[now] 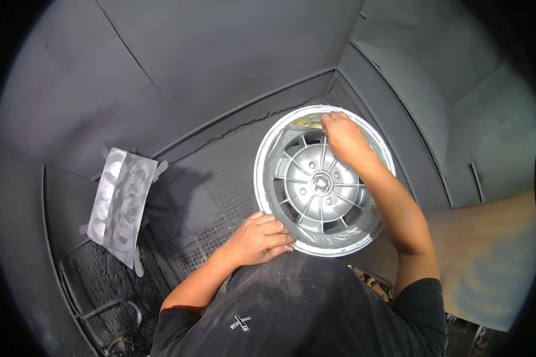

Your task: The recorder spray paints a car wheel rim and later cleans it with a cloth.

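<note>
In front of me is a silver car wheel rim (pixel 319 205), its spoked face, hub and several bolt holes turned up toward me. My left hand (pixel 261 239) is at the near left edge of it, fingers curled and closed over the lip. My right hand (pixel 342 134) reaches inside the far part of the barrel with its fingers bunched together. They are closed at the end of a thin, crinkled yellowish strip (pixel 307 122) lying along the inner wall. Whether this strip is tape or film I cannot tell. Grey, torn-looking edges run round the inside.
A metal panel (pixel 120 199) with round swirl marks stands tilted at the left. Dark grey booth walls (pixel 232 53) rise behind and to the right. Below lies a perforated floor (pixel 214 232). A brownish board (pixel 482 256) is at the right, and a hose (pixel 110 306) curves at lower left.
</note>
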`<state>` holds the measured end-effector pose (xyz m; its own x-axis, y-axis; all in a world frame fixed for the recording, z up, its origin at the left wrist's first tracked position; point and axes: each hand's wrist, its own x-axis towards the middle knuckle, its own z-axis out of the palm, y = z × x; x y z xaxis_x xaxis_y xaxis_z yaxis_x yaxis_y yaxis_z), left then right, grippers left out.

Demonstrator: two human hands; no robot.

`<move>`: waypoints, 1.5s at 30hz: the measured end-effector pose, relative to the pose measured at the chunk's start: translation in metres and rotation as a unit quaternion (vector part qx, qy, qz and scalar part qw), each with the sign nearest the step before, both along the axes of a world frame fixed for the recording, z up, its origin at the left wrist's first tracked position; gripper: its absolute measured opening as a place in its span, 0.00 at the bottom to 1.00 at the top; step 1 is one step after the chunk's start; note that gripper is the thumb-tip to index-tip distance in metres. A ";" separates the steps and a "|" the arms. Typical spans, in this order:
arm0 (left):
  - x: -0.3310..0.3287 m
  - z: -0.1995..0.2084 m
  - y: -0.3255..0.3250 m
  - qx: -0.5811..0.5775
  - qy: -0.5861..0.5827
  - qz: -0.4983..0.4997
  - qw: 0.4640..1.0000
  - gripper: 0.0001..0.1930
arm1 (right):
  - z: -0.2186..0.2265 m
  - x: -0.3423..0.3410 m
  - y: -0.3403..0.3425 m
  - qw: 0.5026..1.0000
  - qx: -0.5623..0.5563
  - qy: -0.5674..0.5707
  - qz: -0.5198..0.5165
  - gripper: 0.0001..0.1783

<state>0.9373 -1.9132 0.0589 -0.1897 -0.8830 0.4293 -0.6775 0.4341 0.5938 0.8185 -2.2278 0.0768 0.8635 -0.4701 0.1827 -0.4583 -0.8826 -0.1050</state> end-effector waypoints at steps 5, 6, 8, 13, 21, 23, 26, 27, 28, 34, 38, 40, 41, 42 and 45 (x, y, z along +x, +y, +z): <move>0.002 0.006 -0.001 0.001 0.009 0.009 1.000 0.13 | 0.003 -0.013 0.013 0.998 0.063 -0.010 0.008 0.06; 0.003 0.009 -0.002 0.024 0.019 -0.006 1.000 0.13 | 0.009 -0.013 0.015 0.997 0.080 -0.014 -0.004 0.07; 0.009 0.020 -0.008 0.050 0.027 -0.028 0.998 0.13 | 0.012 -0.015 0.009 0.997 0.077 -0.006 0.003 0.07; 0.040 0.061 -0.045 0.017 0.024 0.014 0.999 0.15 | 0.026 -0.023 0.011 0.996 0.087 0.002 0.018 0.07; 0.030 0.080 -0.103 0.048 -0.069 0.072 0.994 0.27 | 0.085 -0.098 0.067 0.975 0.222 0.013 0.002 0.03; 0.023 0.076 -0.109 0.080 -0.098 0.048 0.991 0.26 | 0.100 -0.109 0.080 0.973 0.232 0.010 0.000 0.03; 0.013 0.081 -0.119 0.135 -0.148 -0.013 0.980 0.21 | 0.117 -0.128 0.097 0.974 0.224 0.000 -0.014 0.04; 0.009 0.087 -0.120 0.133 -0.138 -0.029 0.981 0.17 | 0.124 -0.135 0.100 0.976 0.216 -0.029 -0.011 0.04; 0.004 0.092 -0.120 0.132 -0.127 -0.043 0.982 0.14 | 0.131 -0.142 0.104 0.977 0.207 -0.057 -0.007 0.05; -0.005 0.125 -0.126 0.023 -0.047 -0.074 0.996 0.08 | 0.166 -0.152 0.093 0.974 0.185 -0.132 -0.014 0.07; -0.004 0.149 -0.125 0.016 0.022 -0.034 0.999 0.08 | 0.185 -0.144 0.091 0.976 0.154 -0.147 -0.033 0.07; -0.003 0.156 -0.131 -0.028 0.072 -0.026 0.997 0.08 | 0.190 -0.143 0.086 0.972 0.160 -0.171 -0.023 0.07; 0.001 0.160 -0.132 -0.046 0.064 -0.019 0.997 0.08 | 0.194 -0.141 0.086 0.970 0.164 -0.180 -0.011 0.07; 0.000 0.169 -0.135 -0.078 0.092 -0.010 0.993 0.07 | 0.197 -0.139 0.087 0.968 0.168 -0.189 0.002 0.08; 0.002 0.188 -0.139 -0.120 0.163 0.004 0.979 0.06 | 0.202 -0.125 0.090 0.960 0.198 -0.195 -0.035 0.08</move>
<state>0.9389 -2.0519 0.2464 -0.0010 -0.7498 0.6617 -0.4738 0.5831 0.6600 0.6930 -2.1382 0.2789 0.7291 -0.6242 0.2807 -0.3735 -0.7065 -0.6011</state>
